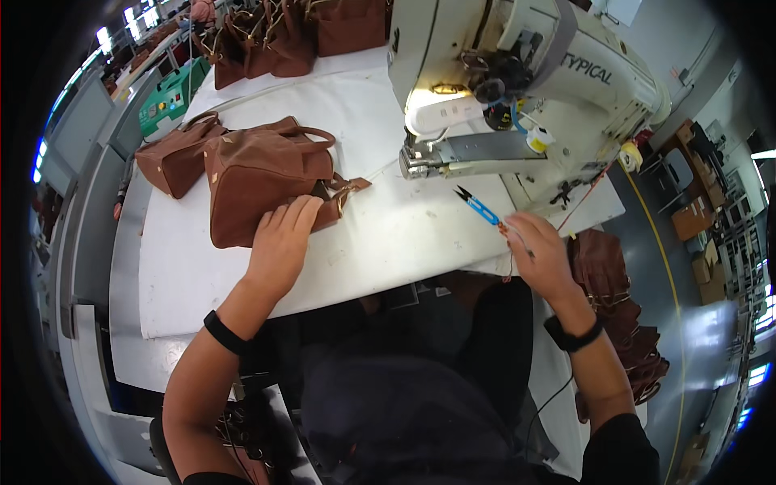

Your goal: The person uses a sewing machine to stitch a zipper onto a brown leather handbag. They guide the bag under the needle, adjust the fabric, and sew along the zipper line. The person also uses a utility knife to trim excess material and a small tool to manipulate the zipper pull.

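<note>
A brown handbag point(263, 182) sits on a white worktable point(396, 255), the worker's left hand point(283, 242) laid fingers-down against its near side; whether they grip cannot be told. The right hand point(546, 257) curls at blue snips point(483, 212), hold unclear, near a sewing machine point(594, 89).

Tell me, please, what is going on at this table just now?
A person has the left hand on a brown bag on the white table. The right hand is at the handle end of blue thread snips; whether it grips them is unclear. A second brown bag sits just left of the first, and a sewing machine stands farther back on the right.
</note>
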The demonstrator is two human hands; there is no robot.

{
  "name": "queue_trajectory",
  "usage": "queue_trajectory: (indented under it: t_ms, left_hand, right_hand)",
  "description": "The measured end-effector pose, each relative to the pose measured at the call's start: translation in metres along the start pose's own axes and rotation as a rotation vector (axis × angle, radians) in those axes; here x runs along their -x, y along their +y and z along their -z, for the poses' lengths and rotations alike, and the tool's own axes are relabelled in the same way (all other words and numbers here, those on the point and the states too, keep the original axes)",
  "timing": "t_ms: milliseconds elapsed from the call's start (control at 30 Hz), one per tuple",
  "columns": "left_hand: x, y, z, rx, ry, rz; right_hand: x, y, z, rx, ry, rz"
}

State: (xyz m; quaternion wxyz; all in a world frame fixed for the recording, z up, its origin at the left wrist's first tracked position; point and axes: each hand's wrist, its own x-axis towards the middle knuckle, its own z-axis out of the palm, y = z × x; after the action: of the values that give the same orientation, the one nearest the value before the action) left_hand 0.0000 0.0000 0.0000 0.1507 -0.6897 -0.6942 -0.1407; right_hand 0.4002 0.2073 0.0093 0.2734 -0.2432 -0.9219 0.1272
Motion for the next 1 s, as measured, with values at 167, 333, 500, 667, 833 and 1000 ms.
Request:
queue_trajectory:
  t_ms: [167,333,500,667,833,1000]
  left_hand:
    - [-0.014,0.000,-0.001,0.128,0.082,-0.098]
    - [-0.001,-0.003,0.000,0.103,0.086,-0.113]
    - [-0.004,0.000,0.002,0.102,0.106,-0.094]
    - [-0.011,0.006,0.007,0.091,0.090,-0.120]
    - [-0.012,0.015,0.015,0.100,0.071,-0.092]
    - [-0.011,0.014,0.012,0.101,0.059,-0.094]
  right_hand:
    - [-0.033,0.043,-0.041,0.319,0.081,0.068]
    - [-0.052,0.043,-0.065,0.412,-0.068,-0.071]
    - [-0.067,-0.005,-0.084,-0.102,-0.175,-0.302]
    - [-0.084,-0.070,-0.102,-0.750,-0.443,-0.503]
    - [-0.104,-0.112,-0.110,-0.666,-0.440,-0.439]
    - [-0.110,-0.120,-0.116,-0.547,-0.416,-0.438]
